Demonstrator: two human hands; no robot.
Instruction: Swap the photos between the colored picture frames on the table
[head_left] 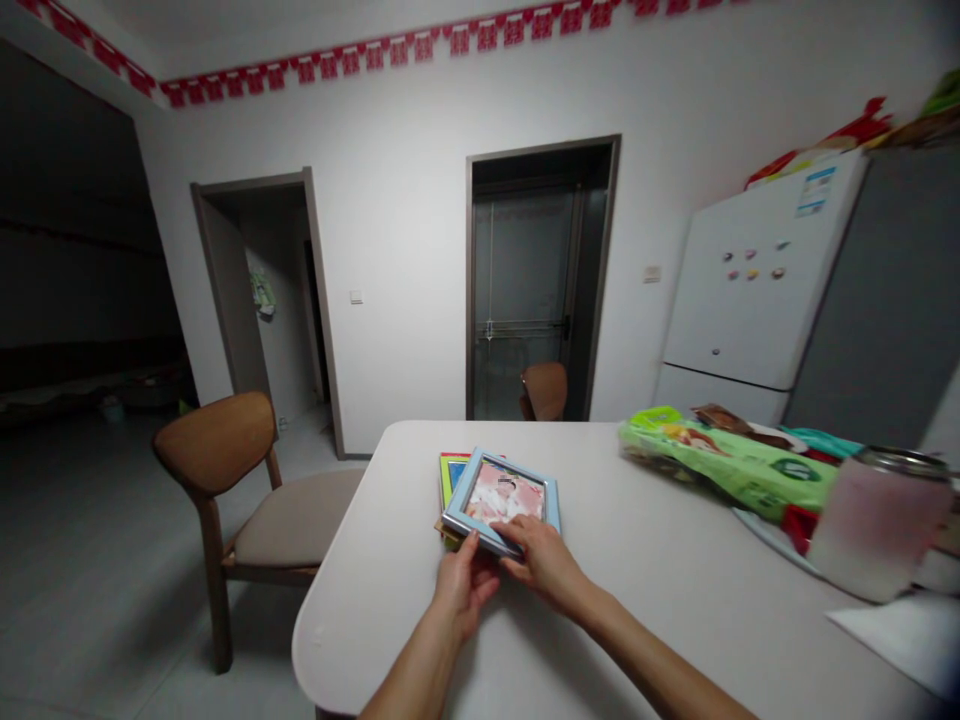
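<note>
A small picture frame [501,497] with a pale blue border and a pinkish photo lies tilted on a stack of thin colourful books [448,472] near the left end of a white table [660,590]. My left hand [463,582] pinches the frame's near edge at its lower left. My right hand [546,560] grips the same near edge at the lower right, fingers curled over the border. Both forearms reach in from the bottom of the view.
A wooden chair [247,500] with a beige seat stands left of the table. Green snack bags [731,465] and a frosted pink jar [874,525] with a metal lid sit at the right. A white fridge [757,290] and two dark doorways lie behind.
</note>
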